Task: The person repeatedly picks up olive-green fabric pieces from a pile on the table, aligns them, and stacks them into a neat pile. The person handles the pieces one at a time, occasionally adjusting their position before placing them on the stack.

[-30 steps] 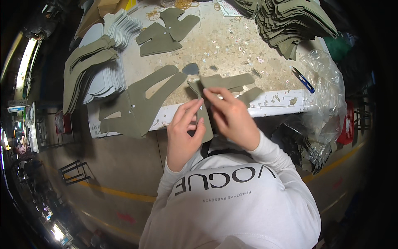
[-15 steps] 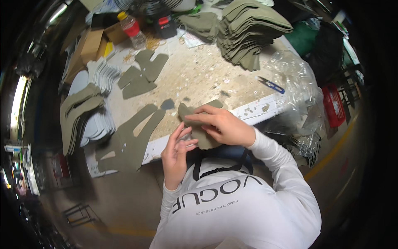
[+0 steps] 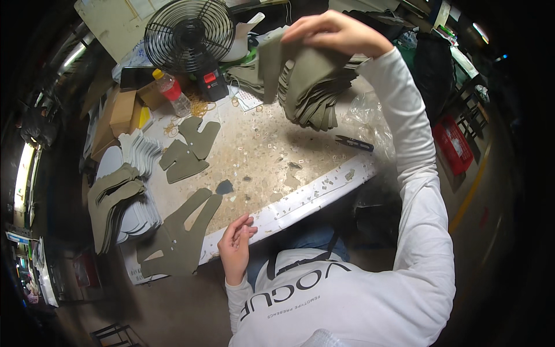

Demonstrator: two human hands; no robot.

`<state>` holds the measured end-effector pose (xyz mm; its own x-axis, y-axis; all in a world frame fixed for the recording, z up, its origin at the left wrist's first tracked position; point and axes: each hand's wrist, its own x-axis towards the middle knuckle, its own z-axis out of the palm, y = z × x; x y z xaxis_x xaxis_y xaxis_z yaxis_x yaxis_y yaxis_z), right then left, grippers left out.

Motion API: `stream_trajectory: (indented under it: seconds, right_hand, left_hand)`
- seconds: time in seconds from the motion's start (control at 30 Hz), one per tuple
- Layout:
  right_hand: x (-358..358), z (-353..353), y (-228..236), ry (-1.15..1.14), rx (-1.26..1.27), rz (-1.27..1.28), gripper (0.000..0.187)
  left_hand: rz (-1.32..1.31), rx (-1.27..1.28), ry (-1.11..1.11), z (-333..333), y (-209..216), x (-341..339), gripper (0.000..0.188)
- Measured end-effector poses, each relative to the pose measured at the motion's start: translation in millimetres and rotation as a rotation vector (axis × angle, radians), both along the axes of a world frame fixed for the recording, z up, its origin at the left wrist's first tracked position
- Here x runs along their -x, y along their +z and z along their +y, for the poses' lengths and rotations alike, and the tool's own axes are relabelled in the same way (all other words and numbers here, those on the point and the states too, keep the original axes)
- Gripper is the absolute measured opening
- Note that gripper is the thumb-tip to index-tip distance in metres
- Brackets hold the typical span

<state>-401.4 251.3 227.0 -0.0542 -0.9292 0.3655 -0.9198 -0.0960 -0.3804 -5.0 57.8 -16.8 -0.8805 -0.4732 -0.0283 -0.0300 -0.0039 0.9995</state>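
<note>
My right hand (image 3: 338, 33) reaches over the tall stack of olive cut fabric pieces (image 3: 312, 87) at the back of the table. Its fingers are closed on one olive fabric piece (image 3: 269, 69), whose end hangs down on the stack's left side. Part of that piece is hidden under the hand. At the table's front edge rests my left hand (image 3: 235, 246), its fingers loosely bent and apart, with nothing visible in them. Left of it lie larger olive fabric pieces (image 3: 179, 240) with long arms. A small dark grey scrap (image 3: 224, 187) sits just beyond their tips.
Further olive pieces (image 3: 188, 151) lie mid-left. Stacks of olive (image 3: 113, 199) and pale grey (image 3: 139, 150) pieces line the left edge. Dark thread snips (image 3: 354, 143) lie at right beside clear plastic (image 3: 370, 113). A bottle (image 3: 172, 92) and black fan (image 3: 189, 34) stand behind.
My right hand has gone from the front edge to the back stack with the olive piece. My left hand has let go and stays near the edge. The view has shifted.
</note>
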Motion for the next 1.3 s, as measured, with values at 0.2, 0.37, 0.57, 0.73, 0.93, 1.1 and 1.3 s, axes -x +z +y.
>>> stream_trajectory:
  seconds: [0.2, 0.37, 0.57, 0.73, 0.93, 1.1, 1.3]
  right_hand:
    - [109, 64, -52, -0.465, 0.035, -0.536, 0.034]
    - [127, 83, -98, -0.478, 0.287, -0.719, 0.03]
    - [35, 73, -65, -0.914, 0.28, 0.357, 0.03]
    - [-121, 24, -84, -0.48, 0.181, 0.046, 0.03]
    - [-211, -38, -150, -0.21, 0.053, -0.289, 0.031]
    - [-243, -59, -197, -0.066, 0.017, -0.447, 0.028]
    - [-282, -81, -228, 0.09, -0.188, -1.136, 0.026]
  left_hand:
    - [0.013, 0.014, -0.026, 0, 1, -1, 0.028]
    - [-0.027, 0.132, 0.003, -6, 16, -10, 0.025]
    - [-0.033, 0.479, 0.493, -71, 43, -57, 0.017]
    - [-0.363, 0.823, 0.659, -100, 41, -85, 0.011]
    - [-0.532, 0.886, 0.645, -97, 15, -77, 0.028]
    - [-0.403, 0.936, 0.706, -90, 10, -71, 0.019]
    - [-0.008, 0.24, 0.625, -74, 34, -55, 0.027]
